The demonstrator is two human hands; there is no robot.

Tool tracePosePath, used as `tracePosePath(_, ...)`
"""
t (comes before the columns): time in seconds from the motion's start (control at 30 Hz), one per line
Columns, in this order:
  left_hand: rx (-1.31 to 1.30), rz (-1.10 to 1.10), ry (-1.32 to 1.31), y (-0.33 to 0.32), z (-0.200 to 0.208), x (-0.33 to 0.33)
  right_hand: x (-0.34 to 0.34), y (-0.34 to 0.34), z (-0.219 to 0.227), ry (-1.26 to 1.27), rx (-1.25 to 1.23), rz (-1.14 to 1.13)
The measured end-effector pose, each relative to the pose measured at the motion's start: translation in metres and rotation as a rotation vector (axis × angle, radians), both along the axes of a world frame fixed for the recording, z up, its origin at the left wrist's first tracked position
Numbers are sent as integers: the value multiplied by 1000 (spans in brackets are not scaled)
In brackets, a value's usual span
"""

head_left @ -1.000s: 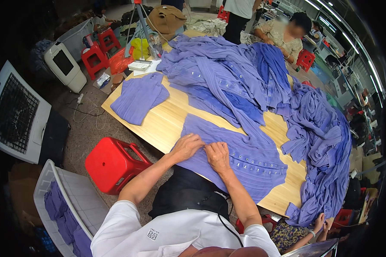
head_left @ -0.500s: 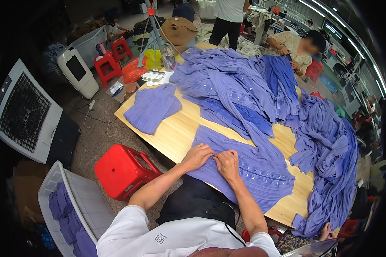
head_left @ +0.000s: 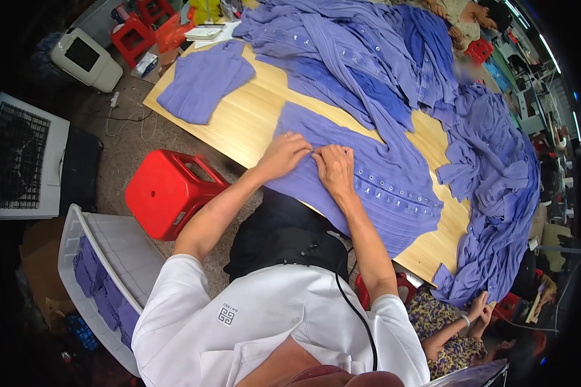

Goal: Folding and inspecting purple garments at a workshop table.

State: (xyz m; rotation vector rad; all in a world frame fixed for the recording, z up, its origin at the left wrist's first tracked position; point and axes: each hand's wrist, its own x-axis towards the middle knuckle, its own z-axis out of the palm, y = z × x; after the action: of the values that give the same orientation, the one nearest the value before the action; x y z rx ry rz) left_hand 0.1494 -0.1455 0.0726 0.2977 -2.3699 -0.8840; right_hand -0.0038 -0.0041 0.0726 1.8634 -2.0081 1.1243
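A purple ribbed buttoned garment (head_left: 394,222) lies spread on the wooden table in front of me, its button band running toward the right. My left hand (head_left: 284,156) pinches the garment's front band, with thumb and fingertips together. Right beside it, my right hand (head_left: 335,169) also has its fingertips closed on the band. The fingertips nearly meet, and the small spot between them is mostly hidden. Shiny round fasteners show along the band to the right of my right hand.
Purple garments are heaped at the table's far side (head_left: 342,55) and right side (head_left: 490,161). A folded purple piece (head_left: 206,80) lies at left. A red stool (head_left: 155,190) and a white bin (head_left: 87,222) holding purple cloth stand left. A co-worker's hands (head_left: 478,313) touch the right heap.
The view has tilted downward, so the table and garments sit higher in the picture. Both hands stay together on the same band. More of the co-worker at lower right shows.
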Motion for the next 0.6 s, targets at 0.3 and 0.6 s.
tracePosePath(0.3,-163,-48,-64,2,-2,4,-3,9,4,236,-23,11)
tracePosePath(0.6,-532,-102,-206,7,31,32,-3,52,6,107,76,14)
